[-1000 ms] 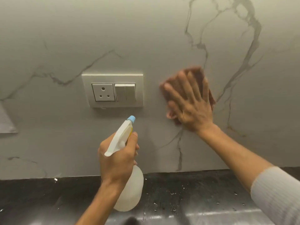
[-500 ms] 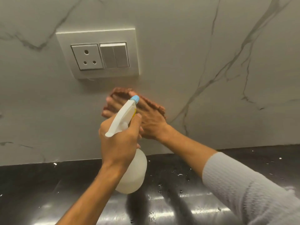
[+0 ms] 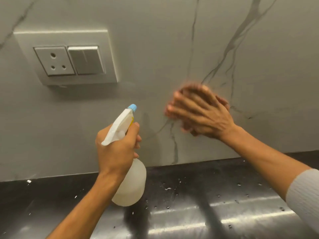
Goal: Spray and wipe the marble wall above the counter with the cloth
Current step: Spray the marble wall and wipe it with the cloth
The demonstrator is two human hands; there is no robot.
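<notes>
- A person's right hand (image 3: 203,114) presses a reddish-brown cloth (image 3: 223,102) flat against the grey-veined marble wall (image 3: 155,40), above the back edge of the dark counter (image 3: 189,195) and right of its middle. The fingers are straight and spread, and the cloth shows only as a fringe around them. Both hand and cloth are blurred.
- The left hand (image 3: 117,149) is wrapped around the neck of a white spray bottle (image 3: 131,183), fingers curled at the trigger. The blue-tipped nozzle (image 3: 132,107) is aimed at the wall, just left of the cloth.
- The bottle hangs tilted over the middle of the counter, with its rounded body below the fist.
- The two hands are apart, with bare marble between them.
- A pale socket-and-switch plate (image 3: 65,57) is set in the wall, up and to the left of the bottle.
- Droplets (image 3: 168,188) dot the glossy counter near its back edge.
- A grey ribbed sleeve (image 3: 305,195) covers the right arm at the picture's right border.
</notes>
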